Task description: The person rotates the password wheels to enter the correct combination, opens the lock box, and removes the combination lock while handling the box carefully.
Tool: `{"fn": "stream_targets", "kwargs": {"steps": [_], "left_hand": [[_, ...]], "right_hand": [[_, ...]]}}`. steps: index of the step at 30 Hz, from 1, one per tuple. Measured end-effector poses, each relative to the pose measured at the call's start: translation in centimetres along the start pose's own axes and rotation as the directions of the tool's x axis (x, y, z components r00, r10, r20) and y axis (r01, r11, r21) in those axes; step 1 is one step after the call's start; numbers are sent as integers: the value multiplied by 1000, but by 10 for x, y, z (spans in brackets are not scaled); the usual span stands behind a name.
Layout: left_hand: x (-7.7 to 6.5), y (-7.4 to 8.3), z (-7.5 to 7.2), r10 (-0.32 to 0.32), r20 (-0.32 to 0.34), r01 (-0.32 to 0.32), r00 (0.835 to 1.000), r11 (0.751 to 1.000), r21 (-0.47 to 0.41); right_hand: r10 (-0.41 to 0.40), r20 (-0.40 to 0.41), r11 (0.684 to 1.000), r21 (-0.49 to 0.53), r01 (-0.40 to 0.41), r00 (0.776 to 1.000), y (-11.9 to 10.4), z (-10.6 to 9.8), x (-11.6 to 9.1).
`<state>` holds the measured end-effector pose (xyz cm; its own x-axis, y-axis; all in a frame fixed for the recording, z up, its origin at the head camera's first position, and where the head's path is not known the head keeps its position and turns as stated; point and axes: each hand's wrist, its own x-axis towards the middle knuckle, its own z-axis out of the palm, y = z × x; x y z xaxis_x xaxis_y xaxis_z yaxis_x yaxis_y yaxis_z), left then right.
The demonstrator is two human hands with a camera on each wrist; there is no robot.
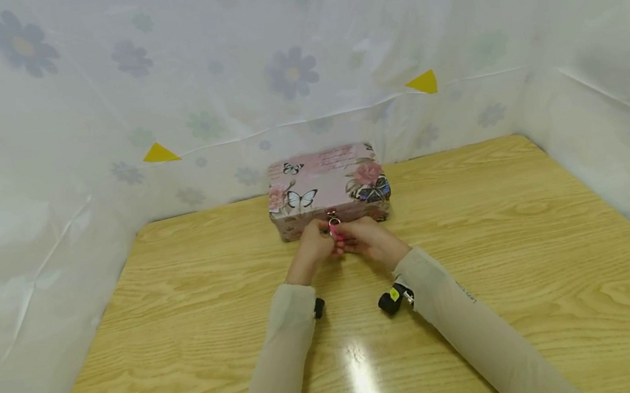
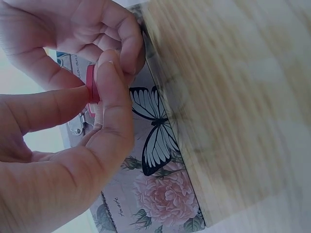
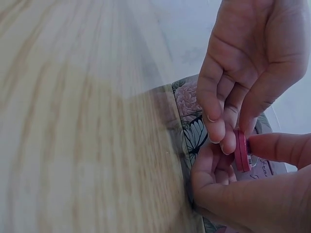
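Observation:
A small padlock (image 1: 335, 231) with a pink-red body and silver shackle hangs at the metal clasp (image 1: 332, 213) on the front of a pink box (image 1: 322, 185). My left hand (image 1: 313, 244) pinches the lock's red body between thumb and fingers, seen close up in the left wrist view. From the other side my right hand (image 1: 374, 240) pinches it too, its thumb against the lock's face in the right wrist view. Both hands' fingers cover much of the lock. The box lid is down, printed with butterflies and roses.
The box stands near the back edge of a wood-grain table (image 1: 507, 251). Behind it and at both sides hangs a pale flowered sheet (image 1: 248, 52) with yellow tape pieces (image 1: 161, 153). Black wrist straps (image 1: 391, 300) show below the sleeves.

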<state>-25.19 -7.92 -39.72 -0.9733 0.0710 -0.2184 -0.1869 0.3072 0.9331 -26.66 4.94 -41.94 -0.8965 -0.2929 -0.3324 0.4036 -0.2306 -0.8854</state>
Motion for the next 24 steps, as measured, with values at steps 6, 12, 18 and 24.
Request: {"fn": "stream_targets", "kwargs": {"steps": [6,12,18,24], "left_hand": [[1,0,0,0,5,0,1000,1000,-6],[-1,0,0,9,11,-8,1000,1000,-21],[-1,0,1,10,4,-10,1000,1000,-25],[-1,0,1,8,0,-8,1000,999,-39]], "right_hand": [[8,-20,1000,28,-8,1000,0,2,3],[13,-19,999,33,-13,1000,0,2,4],[6,-13,999,40,-5,1000,0,2,4],[-3,-16,999,52,4,1000,0,2,4]]}}
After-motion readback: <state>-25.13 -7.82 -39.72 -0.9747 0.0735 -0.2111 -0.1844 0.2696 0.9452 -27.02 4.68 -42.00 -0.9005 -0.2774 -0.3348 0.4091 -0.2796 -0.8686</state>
